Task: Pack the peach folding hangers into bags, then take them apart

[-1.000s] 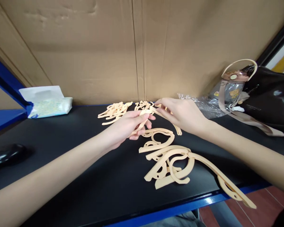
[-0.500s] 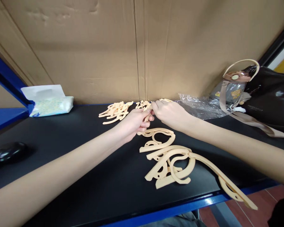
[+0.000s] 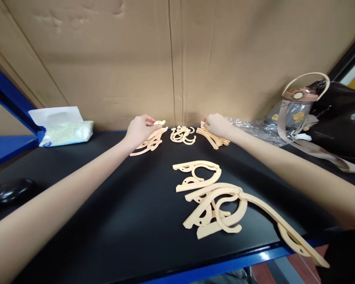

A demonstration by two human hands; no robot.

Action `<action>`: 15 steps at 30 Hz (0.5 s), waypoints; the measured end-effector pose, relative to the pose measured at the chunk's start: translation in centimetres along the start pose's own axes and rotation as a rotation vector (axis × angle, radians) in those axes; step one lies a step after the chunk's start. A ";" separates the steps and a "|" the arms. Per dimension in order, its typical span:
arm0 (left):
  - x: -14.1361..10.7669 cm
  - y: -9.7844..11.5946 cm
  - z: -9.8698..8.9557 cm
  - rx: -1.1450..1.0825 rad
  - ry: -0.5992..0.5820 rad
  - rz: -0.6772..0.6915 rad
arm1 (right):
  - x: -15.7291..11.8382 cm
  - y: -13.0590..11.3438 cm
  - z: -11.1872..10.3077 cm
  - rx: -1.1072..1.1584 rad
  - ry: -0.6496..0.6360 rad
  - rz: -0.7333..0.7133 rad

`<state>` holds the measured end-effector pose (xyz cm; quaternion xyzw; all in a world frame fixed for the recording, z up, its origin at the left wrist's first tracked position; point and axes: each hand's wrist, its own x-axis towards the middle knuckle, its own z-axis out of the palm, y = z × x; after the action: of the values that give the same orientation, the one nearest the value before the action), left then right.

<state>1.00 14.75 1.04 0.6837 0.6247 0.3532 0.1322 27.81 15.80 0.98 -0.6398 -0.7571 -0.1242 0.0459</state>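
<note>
At the left pile of beige curved arms [image 3: 152, 145], my left hand [image 3: 142, 128] pinches one beige piece [image 3: 159, 123] between thumb and fingers. My right hand [image 3: 217, 124] is over the right pile of beige arms [image 3: 213, 139], its fingertips closed on the far end of a piece there. Between the hands lies a small pile of beige hooks [image 3: 182, 135]. Nearer on the black table, folded beige hangers [image 3: 198, 175] lie overlapping, each with a curved hook. One long arm [image 3: 276, 215] reaches out over the table's front edge.
A tissue pack [image 3: 65, 132] lies at the back left, a black mouse [image 3: 14, 191] at the left edge. Clear plastic wrap [image 3: 256, 130], a strapped bottle [image 3: 297, 112] and a black bag [image 3: 337, 122] stand at the right. A cardboard wall [image 3: 112, 63] closes off the back.
My hands were together at the middle, holding a small beige part. They have separated, the left to the left pile and the right to the right pile. The hook pile is now uncovered.
</note>
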 end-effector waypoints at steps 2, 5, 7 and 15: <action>0.8 -0.8 0.3 0.090 0.022 0.001 | 0.2 -0.5 0.3 -0.013 0.006 -0.010; 1.1 -1.2 0.8 0.191 0.021 0.014 | 0.5 -0.7 0.5 -0.035 0.015 -0.034; 0.8 -1.1 0.8 0.232 0.041 0.034 | 0.5 -0.6 0.3 -0.044 0.033 -0.053; -3.6 1.3 -1.0 0.199 0.101 0.148 | -5.1 -0.3 -2.5 0.013 0.085 -0.162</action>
<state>1.44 10.82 1.40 0.7191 0.6104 0.3321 0.0054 28.19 10.22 2.22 -0.5703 -0.8045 -0.1494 0.0719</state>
